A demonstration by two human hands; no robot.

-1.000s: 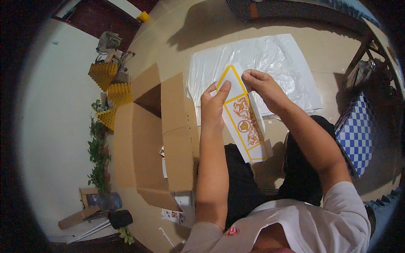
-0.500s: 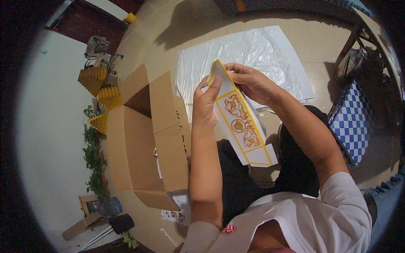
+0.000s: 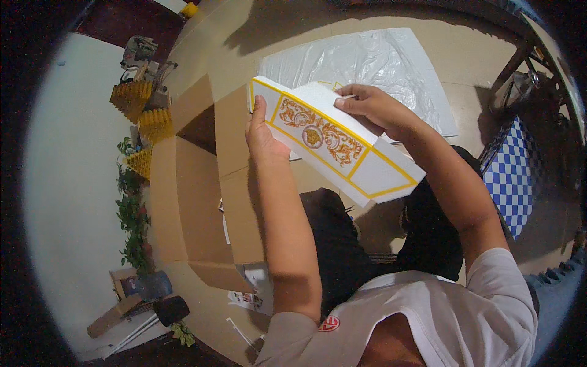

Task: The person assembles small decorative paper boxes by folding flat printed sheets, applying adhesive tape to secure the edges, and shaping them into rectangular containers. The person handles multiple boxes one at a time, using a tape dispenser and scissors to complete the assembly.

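Held up in front of me is a creased white card piece (image 3: 384,166) with yellow border lines and an orange-gold scroll pattern around a round emblem. It slants down to the right, and a plain white part stands behind its upper edge. My left hand (image 3: 268,139) grips its left end, thumb on the printed front and most of the other fingers hidden behind. At the upper edge, my right hand (image 3: 374,111) pinches the plain white part between thumb and fingers; some of its fingertips are out of sight.
An open cardboard box (image 3: 199,202) stands close at my left. Beyond my hands, white sheets under clear plastic (image 3: 422,85) lie on the tiled floor. To the right is a blue-and-white checked item (image 3: 512,183). Potted plants (image 3: 134,226) line the left wall.
The card piece has turned from steep to a flatter slant, and its left end has moved left with my left hand. More of the plain white part now shows behind it.
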